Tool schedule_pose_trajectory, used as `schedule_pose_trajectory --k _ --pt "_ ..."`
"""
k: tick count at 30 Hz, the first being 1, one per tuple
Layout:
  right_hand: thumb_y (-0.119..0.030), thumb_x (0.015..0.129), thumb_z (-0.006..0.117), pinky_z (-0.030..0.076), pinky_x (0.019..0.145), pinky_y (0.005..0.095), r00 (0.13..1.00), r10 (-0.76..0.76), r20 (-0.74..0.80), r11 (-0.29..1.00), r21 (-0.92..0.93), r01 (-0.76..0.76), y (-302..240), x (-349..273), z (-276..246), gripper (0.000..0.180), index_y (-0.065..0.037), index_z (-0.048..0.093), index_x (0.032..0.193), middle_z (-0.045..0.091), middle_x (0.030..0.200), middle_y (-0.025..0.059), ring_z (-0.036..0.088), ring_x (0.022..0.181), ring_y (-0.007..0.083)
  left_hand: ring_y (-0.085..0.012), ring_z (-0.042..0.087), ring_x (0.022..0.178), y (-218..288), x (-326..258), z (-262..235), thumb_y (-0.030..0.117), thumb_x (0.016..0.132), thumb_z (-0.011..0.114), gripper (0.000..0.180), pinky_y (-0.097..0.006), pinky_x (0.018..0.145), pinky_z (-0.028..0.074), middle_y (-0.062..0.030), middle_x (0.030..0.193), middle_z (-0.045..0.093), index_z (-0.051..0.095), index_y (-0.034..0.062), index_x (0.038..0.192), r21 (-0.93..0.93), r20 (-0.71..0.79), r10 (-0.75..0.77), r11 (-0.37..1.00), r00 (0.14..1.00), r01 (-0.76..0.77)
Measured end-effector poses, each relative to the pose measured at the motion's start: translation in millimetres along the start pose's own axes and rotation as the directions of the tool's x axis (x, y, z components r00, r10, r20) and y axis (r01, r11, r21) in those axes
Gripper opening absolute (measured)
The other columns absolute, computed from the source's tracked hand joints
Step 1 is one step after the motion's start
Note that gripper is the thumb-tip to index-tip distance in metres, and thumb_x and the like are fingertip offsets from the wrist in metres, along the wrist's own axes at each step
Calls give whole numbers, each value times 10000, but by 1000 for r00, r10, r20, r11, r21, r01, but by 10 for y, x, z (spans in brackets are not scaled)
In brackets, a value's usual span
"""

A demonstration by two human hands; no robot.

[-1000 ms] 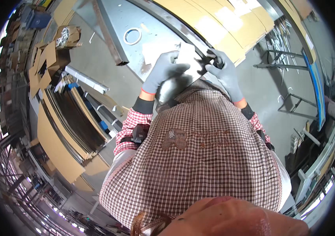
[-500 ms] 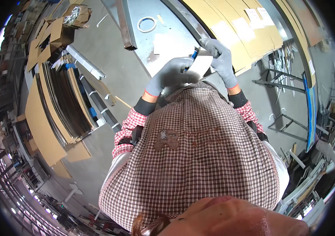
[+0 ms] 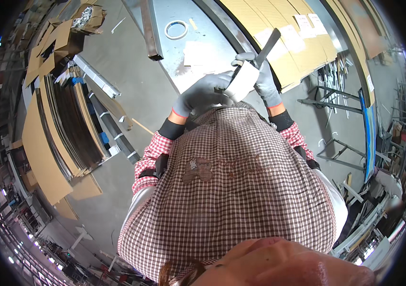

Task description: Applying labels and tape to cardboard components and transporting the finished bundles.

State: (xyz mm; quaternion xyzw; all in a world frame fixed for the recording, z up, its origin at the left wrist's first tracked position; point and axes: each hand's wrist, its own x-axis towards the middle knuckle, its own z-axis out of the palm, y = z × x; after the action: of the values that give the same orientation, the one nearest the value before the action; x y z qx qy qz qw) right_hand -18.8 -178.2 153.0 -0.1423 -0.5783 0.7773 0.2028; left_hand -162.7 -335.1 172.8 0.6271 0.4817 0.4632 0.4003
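In front of my apron, both grey-gloved hands hold a white curved piece, apparently a wide roll of tape (image 3: 242, 82). My left hand (image 3: 205, 90) is closed around its left side, with the fingertips partly hidden. On the right, my right hand (image 3: 266, 85) is closed at the roll's upper right side. A dark flat strip (image 3: 268, 46) sticks up and to the right from between its fingers; its lower end is hidden, so I cannot tell its kind. Beyond the hands lies a metal-topped table (image 3: 172, 57) with a white sheet (image 3: 200, 53) on it.
A ring of tape (image 3: 176, 29) and a dark square metal tube (image 3: 150, 35) lie on the table. Stacked cardboard sheets (image 3: 279, 43) are at the far right. Bundled panels (image 3: 69, 124) stand on the left floor; a dark metal stand (image 3: 341, 100) is at right.
The dark strip now extends up and right from my right hand. The white roll has turned more upright, and the blue part beside it no longer shows. Both hands stay close together.
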Motion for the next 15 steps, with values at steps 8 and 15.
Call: schedule_pose_trajectory --k 8,15 --pt "-59 723 738 497 801 298 978 -204 -43 899 -405 169 -29 25 -152 306 17 606 988 633 951 99 617 889 176 -199 539 1004 -213 -19 52 151 685 606 336 -288 901 421 -125 1031 613 635 -35 964 -243 -63 -180 957 982 159" --pt "31 695 670 470 847 270 972 -237 -1 906 -363 220 -105 -11 -146 320 5 616 1009 636 994 77 599 936 154 -200 528 1017 -57 47 92 116 650 542 389 -267 878 420 -148 1129 587 617 -78 979 -362 -69 -221 914 973 182"
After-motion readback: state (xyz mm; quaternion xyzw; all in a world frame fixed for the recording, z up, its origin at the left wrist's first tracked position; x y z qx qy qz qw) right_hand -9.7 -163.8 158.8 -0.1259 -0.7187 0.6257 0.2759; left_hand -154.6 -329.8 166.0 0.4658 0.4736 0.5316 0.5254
